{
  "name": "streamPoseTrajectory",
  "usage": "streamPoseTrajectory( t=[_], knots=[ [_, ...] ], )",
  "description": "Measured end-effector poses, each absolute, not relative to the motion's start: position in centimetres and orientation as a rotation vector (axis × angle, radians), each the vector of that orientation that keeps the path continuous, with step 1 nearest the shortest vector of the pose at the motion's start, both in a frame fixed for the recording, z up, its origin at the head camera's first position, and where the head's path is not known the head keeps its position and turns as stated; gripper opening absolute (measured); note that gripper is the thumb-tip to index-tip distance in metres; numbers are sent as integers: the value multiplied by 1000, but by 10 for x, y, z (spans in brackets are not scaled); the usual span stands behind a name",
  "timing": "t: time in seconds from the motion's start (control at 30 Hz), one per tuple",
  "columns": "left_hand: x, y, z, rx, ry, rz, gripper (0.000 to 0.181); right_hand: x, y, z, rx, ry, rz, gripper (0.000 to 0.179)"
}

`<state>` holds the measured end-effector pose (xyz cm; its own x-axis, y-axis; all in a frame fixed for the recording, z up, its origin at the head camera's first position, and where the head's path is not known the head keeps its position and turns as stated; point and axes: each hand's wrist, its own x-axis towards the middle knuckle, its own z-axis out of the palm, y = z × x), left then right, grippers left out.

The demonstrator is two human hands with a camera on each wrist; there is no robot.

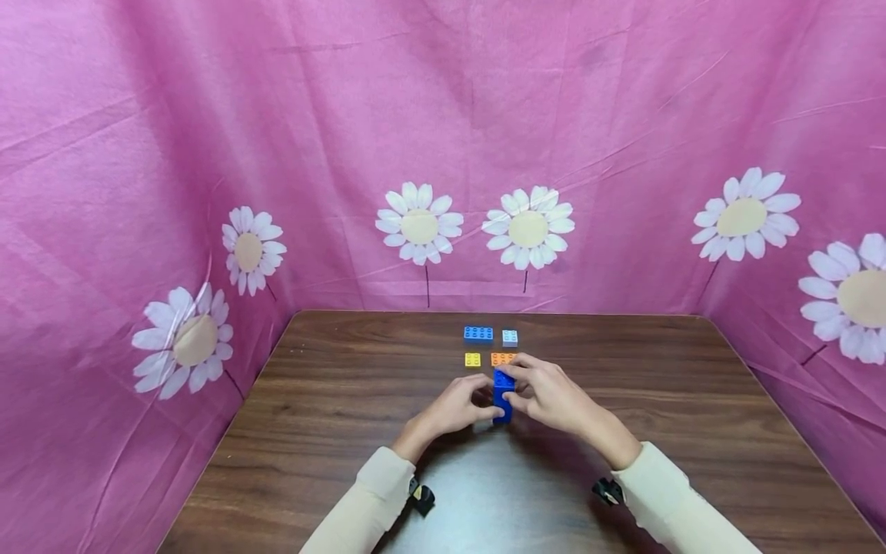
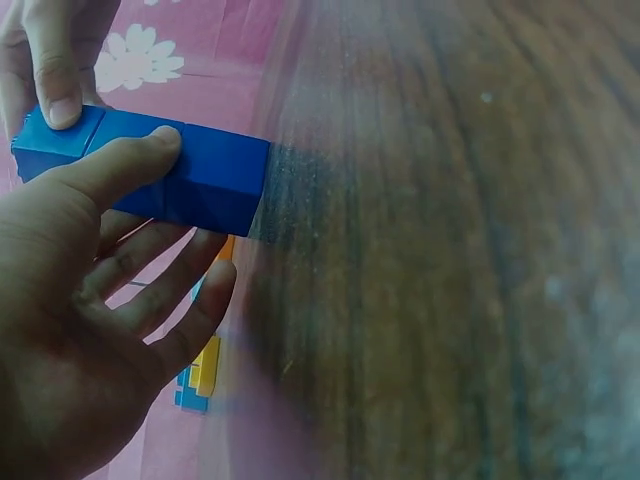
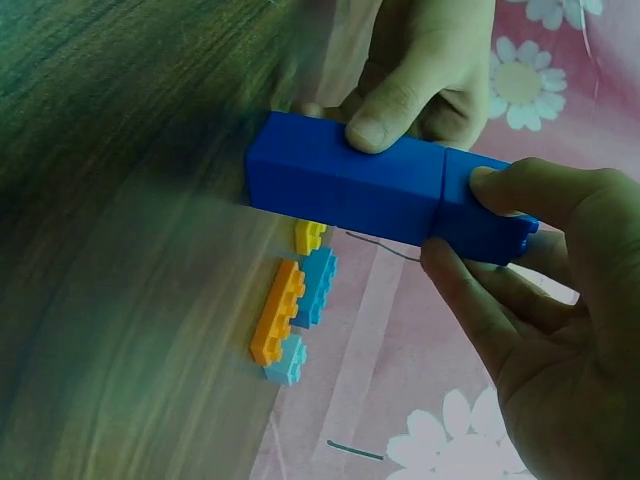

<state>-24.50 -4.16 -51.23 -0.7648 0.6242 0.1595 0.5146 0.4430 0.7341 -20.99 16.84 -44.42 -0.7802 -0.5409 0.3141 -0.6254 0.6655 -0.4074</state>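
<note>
A tower of dark blue toy bricks (image 1: 498, 395) stands upright on the table between the two hands. My left hand (image 1: 453, 404) holds its lower part, thumb on the near side and fingers behind. The top brick (image 3: 465, 220) is pinched by my right hand (image 1: 554, 392), with the thumb on one face and fingertips on the others. A thin seam shows between this top brick and the lower part (image 3: 340, 175). Just behind the tower lies an orange brick (image 1: 500, 359), partly covered by the right hand in the head view.
Beyond the tower on the wooden table (image 1: 332, 415) lie a yellow brick (image 1: 473, 359), a medium-blue brick (image 1: 478, 334) and a pale blue brick (image 1: 510, 338). A pink cloth with daisies (image 1: 471, 138) hangs around the table's back and sides.
</note>
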Motion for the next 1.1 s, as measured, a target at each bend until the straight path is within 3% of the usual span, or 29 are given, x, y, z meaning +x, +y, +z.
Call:
streamPoseTrajectory(
  t=[1.1],
  knots=[
    [-241, -39, -509, 1018, 2558, 1181, 36, -205, 170, -451, 883, -2750, 818, 46]
  ],
)
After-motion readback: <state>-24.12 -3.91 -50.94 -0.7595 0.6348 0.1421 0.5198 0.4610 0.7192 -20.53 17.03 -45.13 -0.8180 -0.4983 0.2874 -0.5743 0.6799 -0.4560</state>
